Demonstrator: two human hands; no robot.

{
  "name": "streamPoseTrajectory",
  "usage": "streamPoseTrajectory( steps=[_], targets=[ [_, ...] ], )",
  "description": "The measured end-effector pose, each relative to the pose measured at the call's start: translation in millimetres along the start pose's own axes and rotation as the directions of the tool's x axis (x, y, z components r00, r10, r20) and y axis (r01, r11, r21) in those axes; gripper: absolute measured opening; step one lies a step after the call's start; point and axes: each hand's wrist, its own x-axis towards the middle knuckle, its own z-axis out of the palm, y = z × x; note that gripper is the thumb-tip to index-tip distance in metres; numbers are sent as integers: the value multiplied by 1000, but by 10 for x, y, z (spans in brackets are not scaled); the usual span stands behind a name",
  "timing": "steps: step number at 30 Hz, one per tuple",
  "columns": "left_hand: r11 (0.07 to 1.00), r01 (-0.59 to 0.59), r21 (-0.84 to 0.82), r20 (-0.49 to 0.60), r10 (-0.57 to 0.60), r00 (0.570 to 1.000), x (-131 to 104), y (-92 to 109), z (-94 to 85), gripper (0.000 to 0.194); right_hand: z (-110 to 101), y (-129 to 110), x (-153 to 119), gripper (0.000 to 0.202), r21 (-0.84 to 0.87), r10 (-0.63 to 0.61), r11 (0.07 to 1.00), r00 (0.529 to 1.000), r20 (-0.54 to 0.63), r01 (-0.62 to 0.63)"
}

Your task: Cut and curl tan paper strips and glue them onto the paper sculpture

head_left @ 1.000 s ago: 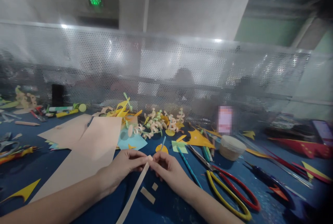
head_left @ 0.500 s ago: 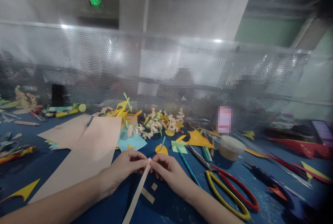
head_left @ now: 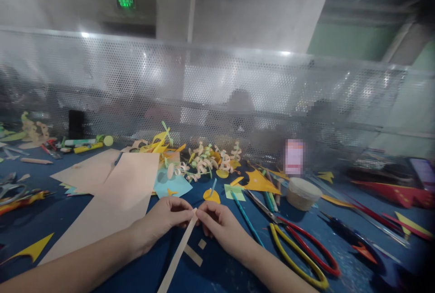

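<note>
A long pale paper strip (head_left: 177, 256) runs from the near edge of view up to my fingertips. My left hand (head_left: 166, 220) pinches its far end between thumb and fingers. Right beside it, my right hand (head_left: 220, 225) pinches the same end, the two thumbs almost meeting. Below my hands, a short pale strip (head_left: 193, 255) and a small pale square (head_left: 202, 243) lie on the blue table. An orange paper disc (head_left: 211, 196) with a thin blue piece on it lies just beyond my hands.
Large pale paper sheets (head_left: 117, 211) spread at left. Red-and-yellow-handled scissors (head_left: 297, 247) lie right of my right arm, near a blue stick (head_left: 246, 218) and a round tub (head_left: 303, 193). Curled paper pieces (head_left: 204, 159) sit at the back, before a perforated metal screen (head_left: 163, 84).
My hands keep their pinch on the strip's end. The strip's near end has swung slightly to the left; the view has shifted a little.
</note>
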Motion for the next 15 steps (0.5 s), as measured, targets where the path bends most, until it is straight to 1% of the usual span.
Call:
streamPoseTrajectory(
  steps=[2,6,15],
  targets=[
    [1000,0,11,-7,0,1000,4,-3,-1,15,2,-2,-3,34,5,3,1000,1000,-1,-3],
    [999,-13,29,24,12,1000,6,-13,-3,12,-8,5,-7,34,-3,-3,1000,1000,-6,3],
    [998,49,-47,22,-48,999,13,-8,-11,15,1,84,17,32,-15,-16,1000,1000,-17,16]
  ],
)
